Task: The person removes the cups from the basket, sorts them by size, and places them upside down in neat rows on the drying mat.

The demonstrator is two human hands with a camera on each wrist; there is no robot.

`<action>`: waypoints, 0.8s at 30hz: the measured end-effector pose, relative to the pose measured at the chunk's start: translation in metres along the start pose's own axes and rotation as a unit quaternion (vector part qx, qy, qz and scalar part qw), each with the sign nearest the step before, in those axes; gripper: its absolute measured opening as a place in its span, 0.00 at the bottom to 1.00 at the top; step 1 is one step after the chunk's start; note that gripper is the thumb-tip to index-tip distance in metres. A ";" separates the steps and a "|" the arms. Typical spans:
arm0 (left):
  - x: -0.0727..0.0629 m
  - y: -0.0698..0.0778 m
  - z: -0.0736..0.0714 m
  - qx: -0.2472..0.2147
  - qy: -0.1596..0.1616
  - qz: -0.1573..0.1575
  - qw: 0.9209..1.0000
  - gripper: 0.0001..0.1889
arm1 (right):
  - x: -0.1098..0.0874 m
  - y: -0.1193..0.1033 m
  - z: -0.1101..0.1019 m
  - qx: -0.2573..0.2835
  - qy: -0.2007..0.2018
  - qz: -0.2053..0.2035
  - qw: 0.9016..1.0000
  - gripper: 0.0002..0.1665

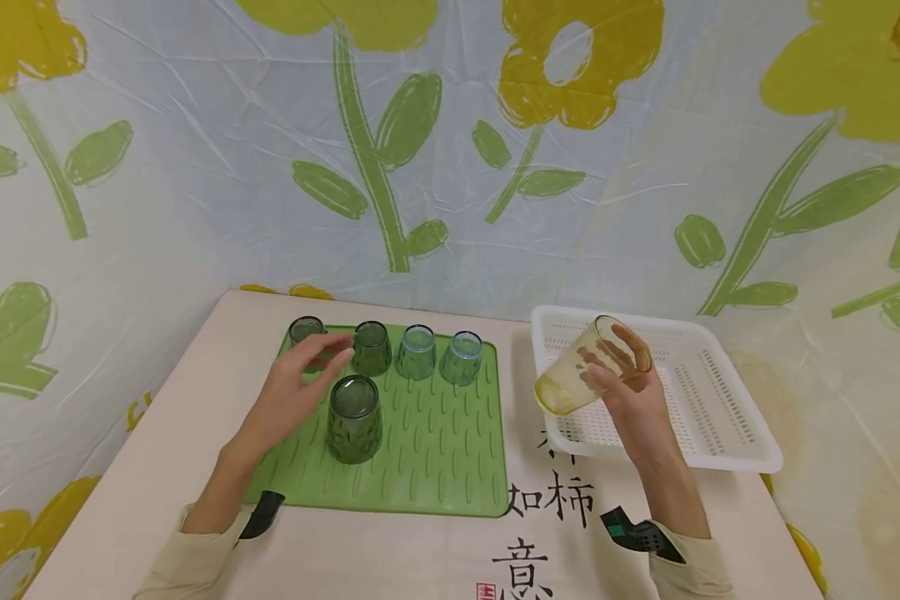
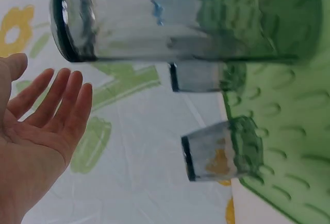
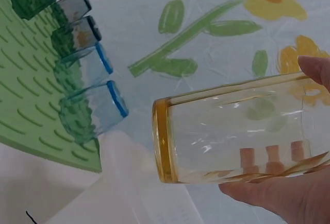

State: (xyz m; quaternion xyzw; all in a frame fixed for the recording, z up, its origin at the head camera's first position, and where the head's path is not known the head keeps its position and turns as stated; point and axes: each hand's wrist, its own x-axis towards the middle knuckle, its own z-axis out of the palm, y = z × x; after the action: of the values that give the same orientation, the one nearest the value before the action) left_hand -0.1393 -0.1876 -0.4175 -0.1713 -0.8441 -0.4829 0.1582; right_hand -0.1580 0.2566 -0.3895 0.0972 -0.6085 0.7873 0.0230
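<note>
My right hand (image 1: pixel 643 408) grips a pale yellow glass tumbler (image 1: pixel 570 379), tilted over the white basket, its thick base pointing down-left in the head view. The right wrist view shows the fingers through the tumbler's clear wall (image 3: pixel 221 131). My left hand (image 1: pixel 288 387), holding nothing, hovers over the left side of a green drying mat (image 1: pixel 442 450) with its fingers loosely bent. Just right of it a tall grey glass (image 1: pixel 355 429) stands upside down. Behind are two small grey glasses (image 1: pixel 372 350) and two small blue glasses (image 1: pixel 462 360) in a row; the left hand partly hides the leftmost.
A white perforated basket (image 1: pixel 768 454) stands at the right of the table, beside the mat. The pale table cover (image 1: pixel 405 558) carries black written characters (image 1: pixel 528 567). A flower-printed cloth (image 1: pixel 465 242) hangs close behind the table.
</note>
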 end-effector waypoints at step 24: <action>0.011 0.054 0.060 -0.097 -0.040 0.077 0.992 0.22 | 0.000 0.032 0.047 0.027 -0.093 -0.015 0.995 0.44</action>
State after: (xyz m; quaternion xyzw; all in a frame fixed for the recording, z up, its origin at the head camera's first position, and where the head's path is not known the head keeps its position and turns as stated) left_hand -0.1309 -0.1084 -0.4005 -0.2691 -0.7835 -0.5414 0.1438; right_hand -0.1570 0.2029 -0.4086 0.1796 -0.5848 0.7907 -0.0248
